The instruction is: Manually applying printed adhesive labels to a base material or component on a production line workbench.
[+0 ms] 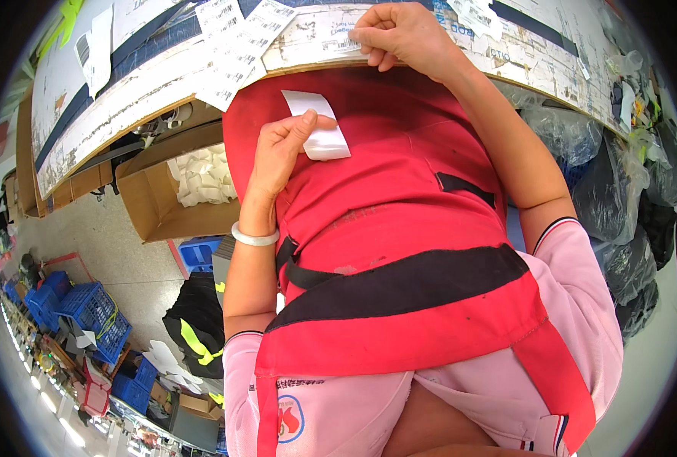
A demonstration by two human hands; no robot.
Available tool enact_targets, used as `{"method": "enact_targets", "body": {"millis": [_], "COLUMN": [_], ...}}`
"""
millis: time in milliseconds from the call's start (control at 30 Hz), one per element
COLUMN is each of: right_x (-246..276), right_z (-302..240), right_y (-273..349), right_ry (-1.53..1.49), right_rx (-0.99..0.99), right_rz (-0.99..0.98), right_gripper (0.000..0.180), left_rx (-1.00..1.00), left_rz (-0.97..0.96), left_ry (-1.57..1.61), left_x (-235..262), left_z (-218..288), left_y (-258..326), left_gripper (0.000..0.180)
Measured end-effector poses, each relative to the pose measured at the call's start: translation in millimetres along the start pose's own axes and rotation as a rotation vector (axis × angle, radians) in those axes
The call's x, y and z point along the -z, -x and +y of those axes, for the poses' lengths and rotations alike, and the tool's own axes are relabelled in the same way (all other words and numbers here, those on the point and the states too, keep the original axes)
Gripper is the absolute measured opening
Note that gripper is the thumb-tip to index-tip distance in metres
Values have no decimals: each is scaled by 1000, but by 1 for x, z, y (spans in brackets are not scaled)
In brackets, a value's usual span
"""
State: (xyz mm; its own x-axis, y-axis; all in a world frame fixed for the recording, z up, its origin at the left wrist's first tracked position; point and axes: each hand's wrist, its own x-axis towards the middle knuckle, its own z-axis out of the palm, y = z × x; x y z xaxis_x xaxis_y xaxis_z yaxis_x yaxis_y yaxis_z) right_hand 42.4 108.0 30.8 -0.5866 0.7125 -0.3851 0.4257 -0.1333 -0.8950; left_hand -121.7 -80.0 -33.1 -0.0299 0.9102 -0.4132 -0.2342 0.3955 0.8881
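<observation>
My left hand [284, 148], with a pale bangle on its wrist, pinches a glossy white paper strip [308, 103] between thumb and fingers. The strip hangs over the red apron [399, 152] on my lap, its visible side blank. At the table's near edge, my right hand [408, 38] is closed, thumb and forefinger pressed together. Whatever those fingertips hold, if anything, is too small to make out. Beneath them lies a white paper [338, 47] with print. Several printed barcode label sheets [236, 57] overlap to its left, partly over the table edge.
The worn white worktable [163, 91] spans the top. Another label strip [98, 57] lies at its left. Below stands an open cardboard box [152, 206] of crumpled white pieces. Plastic bags [609, 190] crowd the right, and blue crates [95, 312] stand on the floor far left.
</observation>
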Motion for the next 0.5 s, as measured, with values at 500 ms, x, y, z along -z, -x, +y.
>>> {"method": "enact_targets", "body": {"millis": [500], "right_x": [6], "right_z": [4], "right_y": [11], "right_ry": [132], "right_rx": [132], "right_rz": [43], "right_gripper": [21], "left_rx": [39], "left_rz": [-15], "left_ry": [66], "left_x": [0], "left_z": [-7], "left_y": [-6], "left_gripper": [38]}}
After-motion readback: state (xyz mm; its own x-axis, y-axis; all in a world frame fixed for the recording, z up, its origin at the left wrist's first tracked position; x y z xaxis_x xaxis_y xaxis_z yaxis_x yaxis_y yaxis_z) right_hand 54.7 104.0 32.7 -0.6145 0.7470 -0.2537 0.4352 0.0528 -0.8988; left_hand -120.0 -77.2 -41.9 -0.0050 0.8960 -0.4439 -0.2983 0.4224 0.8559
